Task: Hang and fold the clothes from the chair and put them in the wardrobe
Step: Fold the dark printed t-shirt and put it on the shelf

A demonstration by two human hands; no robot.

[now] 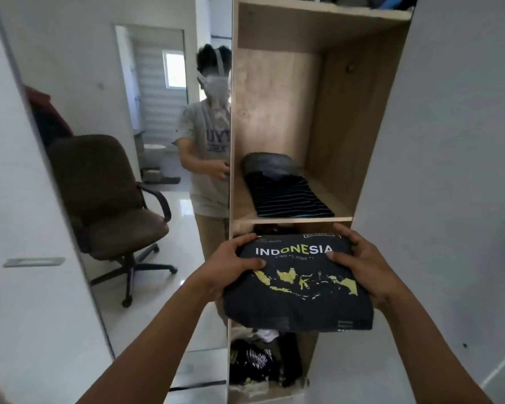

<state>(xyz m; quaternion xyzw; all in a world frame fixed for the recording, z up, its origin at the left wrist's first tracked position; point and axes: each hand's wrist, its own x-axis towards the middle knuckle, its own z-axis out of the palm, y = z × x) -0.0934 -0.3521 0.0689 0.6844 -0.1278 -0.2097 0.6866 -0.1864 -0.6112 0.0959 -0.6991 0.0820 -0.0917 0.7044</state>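
I hold a folded dark T-shirt (298,301) with "INDONESIA" and a yellow map printed on it, flat in front of the open wardrobe (327,118). My left hand (231,266) grips its left edge and my right hand (362,263) grips its right edge, thumbs on top. The shirt hovers just below the front edge of the middle shelf (292,220). On that shelf lie a folded striped garment (289,196) and a dark grey folded one (270,164) behind it. The brown office chair (105,193) shows in the mirror at left, its seat bare.
A mirror door (123,141) at left reflects a person, the chair and a doorway. The lower compartment holds loose patterned clothes (257,363). A white wardrobe door (449,170) stands at right. More items sit on the top shelf (385,1).
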